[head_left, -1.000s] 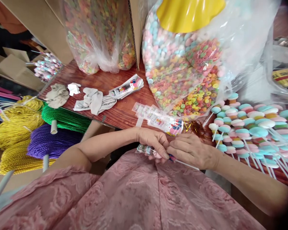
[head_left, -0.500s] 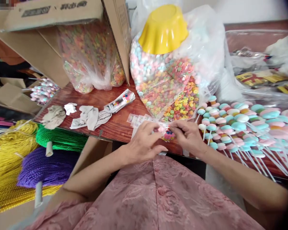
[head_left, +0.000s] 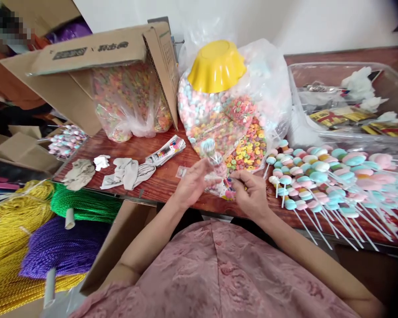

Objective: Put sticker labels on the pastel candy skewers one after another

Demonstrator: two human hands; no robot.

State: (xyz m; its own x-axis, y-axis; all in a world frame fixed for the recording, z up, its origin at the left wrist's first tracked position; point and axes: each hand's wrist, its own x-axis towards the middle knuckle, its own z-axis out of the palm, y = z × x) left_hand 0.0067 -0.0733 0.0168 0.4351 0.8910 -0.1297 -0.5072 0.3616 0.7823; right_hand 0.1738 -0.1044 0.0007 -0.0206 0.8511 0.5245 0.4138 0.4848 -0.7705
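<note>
Head view: right grip (head_left: 253, 194) pinches wrapped candy (head_left: 215, 161), left grip (head_left: 193, 184) unclear; carton (head_left: 93, 52) holds bagged gummies (head_left: 129, 97).

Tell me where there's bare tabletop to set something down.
Bare wood shows between the grey cloth and the left hand, in front of the wrapper stack. A narrower strip lies between that cloth and the candy bag in the carton. Right of the right hand, marshmallow sticks crowd the wood.
</note>
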